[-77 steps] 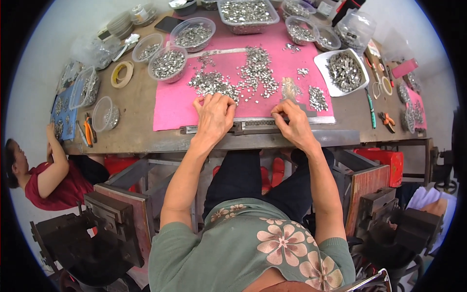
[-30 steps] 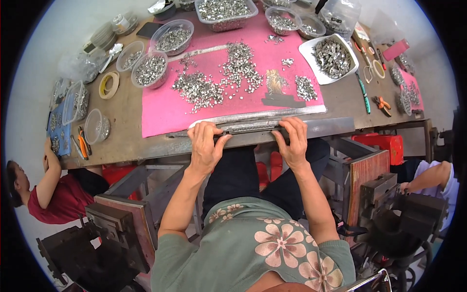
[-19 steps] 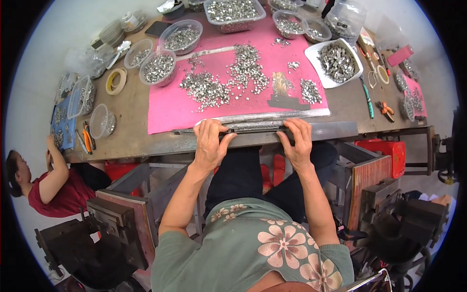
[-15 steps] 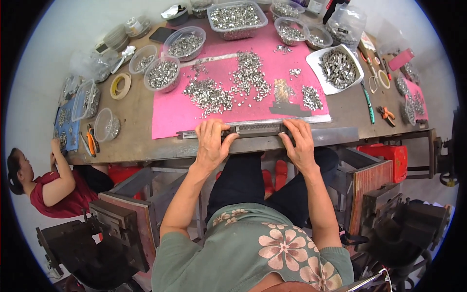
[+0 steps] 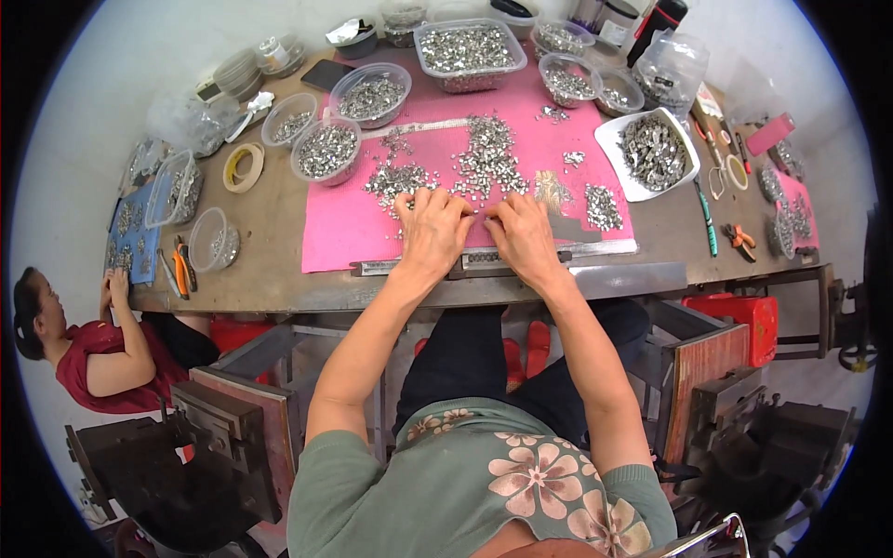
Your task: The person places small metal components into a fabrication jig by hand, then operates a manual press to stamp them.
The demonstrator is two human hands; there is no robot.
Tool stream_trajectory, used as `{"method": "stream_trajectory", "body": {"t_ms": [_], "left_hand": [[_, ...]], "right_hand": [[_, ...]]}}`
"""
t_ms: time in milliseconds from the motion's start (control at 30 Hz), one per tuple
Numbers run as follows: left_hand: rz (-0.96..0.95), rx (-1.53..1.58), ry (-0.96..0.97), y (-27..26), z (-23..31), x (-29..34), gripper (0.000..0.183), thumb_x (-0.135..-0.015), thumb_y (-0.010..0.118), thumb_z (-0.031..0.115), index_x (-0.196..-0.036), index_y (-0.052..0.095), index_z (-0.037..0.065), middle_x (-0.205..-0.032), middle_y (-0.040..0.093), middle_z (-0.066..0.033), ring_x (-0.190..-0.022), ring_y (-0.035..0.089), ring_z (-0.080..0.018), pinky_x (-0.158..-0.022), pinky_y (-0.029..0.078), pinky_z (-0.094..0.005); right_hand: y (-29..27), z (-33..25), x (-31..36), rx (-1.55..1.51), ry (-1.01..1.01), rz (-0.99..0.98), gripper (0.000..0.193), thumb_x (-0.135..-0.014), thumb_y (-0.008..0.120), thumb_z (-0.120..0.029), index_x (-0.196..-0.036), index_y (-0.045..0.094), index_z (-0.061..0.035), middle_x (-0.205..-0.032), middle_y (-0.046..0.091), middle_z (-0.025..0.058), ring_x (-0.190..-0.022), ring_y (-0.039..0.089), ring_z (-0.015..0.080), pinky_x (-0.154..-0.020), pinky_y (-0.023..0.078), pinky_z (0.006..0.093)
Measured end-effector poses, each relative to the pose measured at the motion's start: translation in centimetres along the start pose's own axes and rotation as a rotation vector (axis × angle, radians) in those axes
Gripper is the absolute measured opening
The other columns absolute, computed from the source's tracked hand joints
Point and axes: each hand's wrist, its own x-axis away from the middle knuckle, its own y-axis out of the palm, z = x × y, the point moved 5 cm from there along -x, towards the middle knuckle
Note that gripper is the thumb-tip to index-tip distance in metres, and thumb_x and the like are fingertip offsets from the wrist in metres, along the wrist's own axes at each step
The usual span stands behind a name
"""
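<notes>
My left hand (image 5: pixel 433 232) is over the pink mat (image 5: pixel 330 232), at the near edge of a heap of small shiny metal pieces (image 5: pixel 488 158). Its fingers are curled, with thumb and forefinger close together; what they hold is too small to make out. Close beside it, my right hand (image 5: pixel 526 240) has thumb and fingertips pinched among the same pieces, their contents hidden too. Under my wrists, along the mat's front edge, lies a long slotted metal bar (image 5: pixel 484 262), partly covered by my hands. A grey strip (image 5: pixel 572 230) is just right of my right hand.
Tubs of metal pieces, among them a large rectangular tub (image 5: pixel 470 70), line the back. A white dish (image 5: pixel 651 153) stands right. Pliers (image 5: pixel 181 270), a tape roll (image 5: pixel 244 167) and orange-handled cutters (image 5: pixel 740 242) lie about. Another person (image 5: pixel 102 344) works at the left.
Both hands have left the ends of the slotted bar and moved forward and inward to the metal pieces on the mat. The bar stays at the front edge.
</notes>
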Motion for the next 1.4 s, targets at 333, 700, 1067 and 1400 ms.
{"method": "stream_trajectory", "body": {"t_ms": [333,700,1067,1400], "left_hand": [[-0.033,0.185,-0.013,-1.1,0.0,0.7,0.01,-0.084,0.078,0.017,-0.092,0.073,0.012,-0.086,0.064,0.0006,-0.09,0.057,-0.0203,-0.094,0.032,-0.0417],[-0.032,0.336,-0.03,-2.4,1.2,4.6,0.013,-0.082,0.08,0.013,-0.093,0.074,0.01,-0.09,0.066,-0.0009,-0.089,0.059,-0.0193,-0.093,0.034,-0.0386],[-0.003,0.422,-0.033,-2.2,0.5,4.7,0.016,-0.084,0.078,0.013,-0.097,0.073,0.007,-0.089,0.067,-0.004,-0.086,0.06,-0.0233,-0.092,0.038,-0.0379],[0.049,0.283,-0.093,-1.8,1.7,4.3,0.02,-0.086,0.078,0.024,-0.098,0.072,0.01,-0.085,0.064,-0.0024,-0.086,0.06,-0.0227,-0.093,0.036,-0.0412]], "right_hand": [[-1.4,-0.8,0.3,-0.087,0.015,-0.083,0.007,-0.086,0.073,-0.007,-0.09,0.068,-0.0047,-0.088,0.06,0.0095,-0.085,0.059,0.0283,-0.079,0.042,0.0412],[-1.9,-3.0,3.1,-0.313,0.075,-0.019,0.009,-0.083,0.075,-0.003,-0.09,0.069,-0.002,-0.091,0.065,0.0073,-0.087,0.062,0.0264,-0.08,0.044,0.0378],[-2.2,-2.4,2.2,-0.285,0.028,-0.013,0.011,-0.085,0.073,-0.003,-0.096,0.072,-0.0036,-0.09,0.066,0.0082,-0.086,0.063,0.0279,-0.078,0.044,0.0385],[1.2,0.4,-1.8,-0.103,0.051,-0.021,0.008,-0.086,0.073,-0.01,-0.092,0.072,-0.0056,-0.086,0.064,0.0082,-0.086,0.063,0.0274,-0.079,0.042,0.0415]]}}
